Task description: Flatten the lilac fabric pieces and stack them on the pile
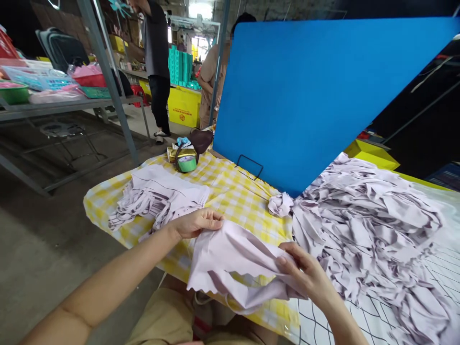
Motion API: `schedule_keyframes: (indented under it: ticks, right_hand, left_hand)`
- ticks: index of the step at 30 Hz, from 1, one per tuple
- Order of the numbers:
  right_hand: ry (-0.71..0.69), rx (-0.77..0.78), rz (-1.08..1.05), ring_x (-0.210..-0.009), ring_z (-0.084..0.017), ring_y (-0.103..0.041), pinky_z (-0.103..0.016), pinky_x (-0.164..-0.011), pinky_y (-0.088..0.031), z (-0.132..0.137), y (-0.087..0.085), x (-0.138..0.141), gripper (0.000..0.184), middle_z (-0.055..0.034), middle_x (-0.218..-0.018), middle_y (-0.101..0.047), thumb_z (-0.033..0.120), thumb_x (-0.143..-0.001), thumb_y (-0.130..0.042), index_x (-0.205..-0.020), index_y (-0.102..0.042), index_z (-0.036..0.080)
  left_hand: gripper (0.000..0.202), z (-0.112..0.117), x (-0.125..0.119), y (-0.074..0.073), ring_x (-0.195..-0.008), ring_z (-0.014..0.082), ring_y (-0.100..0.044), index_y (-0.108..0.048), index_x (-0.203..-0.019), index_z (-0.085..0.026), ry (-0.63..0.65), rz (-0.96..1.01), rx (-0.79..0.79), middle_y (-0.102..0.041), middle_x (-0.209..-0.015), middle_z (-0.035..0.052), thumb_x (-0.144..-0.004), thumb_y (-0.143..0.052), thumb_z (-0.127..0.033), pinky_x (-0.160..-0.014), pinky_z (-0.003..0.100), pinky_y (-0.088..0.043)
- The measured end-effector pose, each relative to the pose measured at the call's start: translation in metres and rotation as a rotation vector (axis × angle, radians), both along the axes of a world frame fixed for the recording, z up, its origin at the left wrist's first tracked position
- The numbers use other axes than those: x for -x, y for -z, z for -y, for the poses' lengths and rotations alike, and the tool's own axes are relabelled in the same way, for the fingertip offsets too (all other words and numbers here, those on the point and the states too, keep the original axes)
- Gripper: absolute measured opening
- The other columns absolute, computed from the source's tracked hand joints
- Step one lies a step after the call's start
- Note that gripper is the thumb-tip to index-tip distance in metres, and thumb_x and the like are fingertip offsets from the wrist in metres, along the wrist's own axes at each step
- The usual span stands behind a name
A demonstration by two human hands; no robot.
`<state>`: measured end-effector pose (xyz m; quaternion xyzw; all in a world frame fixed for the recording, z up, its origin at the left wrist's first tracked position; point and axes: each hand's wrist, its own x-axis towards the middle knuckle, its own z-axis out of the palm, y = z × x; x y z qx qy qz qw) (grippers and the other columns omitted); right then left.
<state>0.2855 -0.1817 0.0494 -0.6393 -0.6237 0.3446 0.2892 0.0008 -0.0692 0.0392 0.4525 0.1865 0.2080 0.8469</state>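
Observation:
A pale lilac fabric piece [233,254] with a wavy edge and a long opening hangs between my two hands, over the front of the table. My left hand [201,224] pinches its upper left corner between thumb and fingers. At its right end my right hand [302,268] is closed on the cloth, thumb on top. Behind my left hand lies a neat stack of similar lilac pieces [161,189]. To the right of my right hand spreads a large loose heap of the same fabric [370,225]. A small crumpled lilac piece [281,204] lies between.
A yellow checked cloth [230,196] covers the table. A large blue board [305,96] stands at its back, near a thin black wire stand [249,166]. Green tape [187,164] sits at the far left edge. Two people [157,62] are beyond, near a yellow box [184,105].

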Motion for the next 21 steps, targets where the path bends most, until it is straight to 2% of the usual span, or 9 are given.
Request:
schedule_keyframes:
  ticks: [2, 4, 7, 9, 12, 14, 18, 21]
  right_hand:
    - [-0.017, 0.035, -0.091, -0.053, -0.012, -0.042, -0.023, -0.048, -0.033, -0.007, 0.003, -0.002, 0.035, 0.0019, -0.059, -0.047, 0.053, -0.079, -0.048, -0.070, -0.055, 0.020]
    - [-0.014, 0.043, -0.098, -0.053, -0.012, -0.043, -0.024, -0.048, -0.034, -0.013, 0.006, -0.002, 0.038, 0.0013, -0.059, -0.048, 0.052, -0.081, -0.045, -0.066, -0.055, 0.019]
    - [-0.032, 0.006, 0.058, -0.060, -0.015, -0.050, -0.026, -0.053, -0.039, -0.021, 0.013, 0.002, 0.035, -0.0011, -0.071, -0.057, 0.052, -0.077, -0.049, -0.084, -0.062, 0.020]
    - [-0.058, -0.022, 0.193, -0.061, -0.016, -0.051, -0.027, -0.055, -0.041, -0.024, 0.017, 0.007, 0.037, -0.0020, -0.076, -0.058, 0.051, -0.076, -0.052, -0.095, -0.061, 0.021]
    - [-0.079, -0.096, 0.339, -0.060, -0.016, -0.051, -0.028, -0.056, -0.041, -0.024, 0.021, 0.012, 0.028, -0.0031, -0.081, -0.056, 0.043, -0.080, -0.047, -0.094, -0.058, 0.022]
    - [-0.074, -0.161, 0.344, -0.056, -0.014, -0.049, -0.029, -0.056, -0.040, -0.021, 0.022, 0.013, 0.022, -0.0035, -0.086, -0.056, 0.036, -0.081, -0.044, -0.095, -0.052, 0.022]
    - [-0.034, -0.203, 0.260, -0.044, -0.011, -0.038, -0.026, -0.049, -0.035, -0.012, 0.021, 0.014, 0.012, 0.0035, -0.065, -0.049, 0.031, -0.084, -0.038, -0.091, -0.041, 0.023]
    - [0.001, -0.234, 0.289, -0.049, -0.013, -0.042, -0.027, -0.053, -0.036, -0.014, 0.023, 0.016, 0.013, 0.0027, -0.062, -0.048, 0.035, -0.086, -0.038, -0.082, -0.044, 0.023]
  left_hand:
    - [0.036, 0.002, -0.004, 0.001, -0.054, 0.0068, -0.053, -0.061, -0.071, -0.009, -0.013, 0.019, 0.037, -0.059, -0.064, 0.0015, -0.059, -0.079, -0.037, -0.050, 0.015, -0.039]
    - [0.035, 0.003, -0.006, 0.002, -0.055, 0.0069, -0.054, -0.061, -0.072, -0.008, -0.004, 0.021, 0.040, -0.060, -0.066, 0.0021, -0.059, -0.079, -0.036, -0.051, 0.015, -0.041]
    - [0.033, 0.002, -0.009, 0.002, -0.055, 0.0066, -0.054, -0.062, -0.072, -0.009, 0.027, -0.001, 0.012, -0.060, -0.065, 0.0016, -0.062, -0.078, -0.035, -0.051, 0.014, -0.040]
    - [0.031, 0.000, -0.010, 0.002, -0.054, 0.0064, -0.053, -0.062, -0.073, -0.009, 0.039, -0.017, -0.020, -0.060, -0.065, 0.0012, -0.065, -0.076, -0.035, -0.050, 0.015, -0.040]
    - [0.030, -0.004, -0.007, 0.003, -0.054, 0.0068, -0.054, -0.063, -0.075, -0.009, 0.011, -0.024, -0.036, -0.061, -0.066, 0.0018, -0.065, -0.075, -0.034, -0.050, 0.015, -0.040]
    - [0.031, -0.005, -0.003, 0.004, -0.054, 0.0069, -0.054, -0.063, -0.074, -0.009, -0.010, -0.023, -0.015, -0.061, -0.066, 0.0018, -0.063, -0.076, -0.034, -0.049, 0.015, -0.040]
    - [0.033, -0.008, 0.006, 0.007, -0.049, 0.0061, -0.050, -0.060, -0.070, -0.009, 0.019, -0.048, -0.003, -0.058, -0.061, 0.0012, -0.061, -0.077, -0.036, -0.045, 0.015, -0.035]
    - [0.035, -0.014, 0.009, 0.013, -0.050, 0.0067, -0.048, -0.058, -0.073, -0.010, 0.002, -0.108, -0.042, -0.057, -0.063, 0.0005, -0.062, -0.074, -0.039, -0.046, 0.017, -0.033]
